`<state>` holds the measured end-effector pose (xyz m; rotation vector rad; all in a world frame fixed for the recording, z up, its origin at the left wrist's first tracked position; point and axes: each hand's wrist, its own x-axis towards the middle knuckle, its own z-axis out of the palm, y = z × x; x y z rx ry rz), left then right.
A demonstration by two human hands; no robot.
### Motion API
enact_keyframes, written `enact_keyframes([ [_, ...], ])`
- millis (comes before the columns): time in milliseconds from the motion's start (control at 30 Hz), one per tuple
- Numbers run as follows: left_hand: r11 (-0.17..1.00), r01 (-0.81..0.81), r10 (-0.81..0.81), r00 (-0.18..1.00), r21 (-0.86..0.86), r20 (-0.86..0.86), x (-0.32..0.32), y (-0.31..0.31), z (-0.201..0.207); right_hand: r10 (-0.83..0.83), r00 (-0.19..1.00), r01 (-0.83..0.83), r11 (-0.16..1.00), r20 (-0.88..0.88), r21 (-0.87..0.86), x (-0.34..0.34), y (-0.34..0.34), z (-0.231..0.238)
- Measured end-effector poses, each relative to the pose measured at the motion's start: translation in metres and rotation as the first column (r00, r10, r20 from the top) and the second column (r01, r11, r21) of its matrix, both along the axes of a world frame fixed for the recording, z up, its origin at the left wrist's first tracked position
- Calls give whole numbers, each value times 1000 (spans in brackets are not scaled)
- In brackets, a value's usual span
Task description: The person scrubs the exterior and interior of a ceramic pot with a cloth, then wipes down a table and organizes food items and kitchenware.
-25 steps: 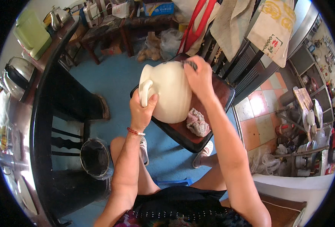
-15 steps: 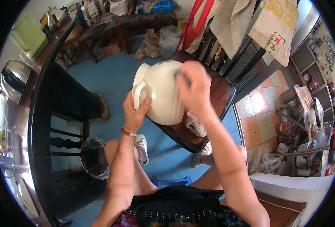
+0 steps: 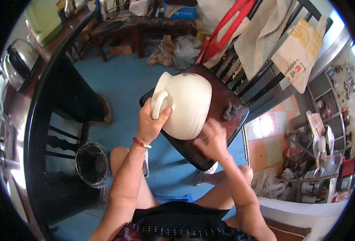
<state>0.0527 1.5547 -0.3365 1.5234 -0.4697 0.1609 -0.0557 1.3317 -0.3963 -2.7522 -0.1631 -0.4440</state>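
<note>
A cream ceramic pot (image 3: 189,106) with a rounded belly lies tilted on its side above the dark wooden chair seat (image 3: 221,90), its mouth toward the upper left. My left hand (image 3: 152,122) is closed around its loop handle (image 3: 159,105), thumb against the belly. Beside the pot's base, my right hand (image 3: 213,140) is low over the seat, blurred, with its fingers pointing down. The crumpled cloth that lay there earlier is not visible. A dark steel wool scourer (image 3: 232,110) rests on the right part of the seat.
Cloth bags (image 3: 300,56) hang over the chair's slatted back. A black table (image 3: 59,88) with a kettle (image 3: 22,60) stands at the left, and a lined bin (image 3: 92,162) beside it. Plastic bags (image 3: 185,50) lie on the blue floor ahead.
My right hand has left the pot's side and moved down to the seat by its base. The dark scourer it held now lies on the seat. The view has shifted somewhat.
</note>
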Motion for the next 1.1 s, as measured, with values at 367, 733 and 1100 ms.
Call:
enact_keyframes([
  [367, 975, 60, -77, 994, -212, -74, 0, 2, -12, -291, 956, 133, 536, 34, 834, 67, -37, 85],
  [733, 991, -44, 33, 996, -130, -88, 1, 2, -13, 255, 966, -220, 884, -33, 412, 152, 25, 133],
  [1100, 981, 8, -25, 996, -194, -83, -3, -17, 11, 24, 816, 212, 917, 578, -338, 40, 106, 64],
])
